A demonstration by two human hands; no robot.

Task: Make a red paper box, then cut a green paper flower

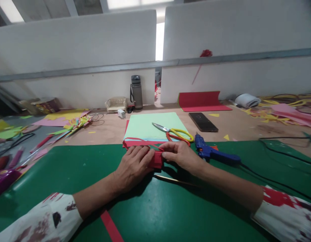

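Left hand (135,164) grips one boxy red paper piece (157,160), right hand (182,155) pinching its end; plenty of glossy green mat (168,208) nearside, one blue plastic glue gun (216,154) by the far edge.

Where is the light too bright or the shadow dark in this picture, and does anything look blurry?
In the head view, the gap between the white panels glares white; the green mat has a pale sheen, with dark shadows below the left hand and right hand; the purple tool looks smeared, the scissors fairly crisp.
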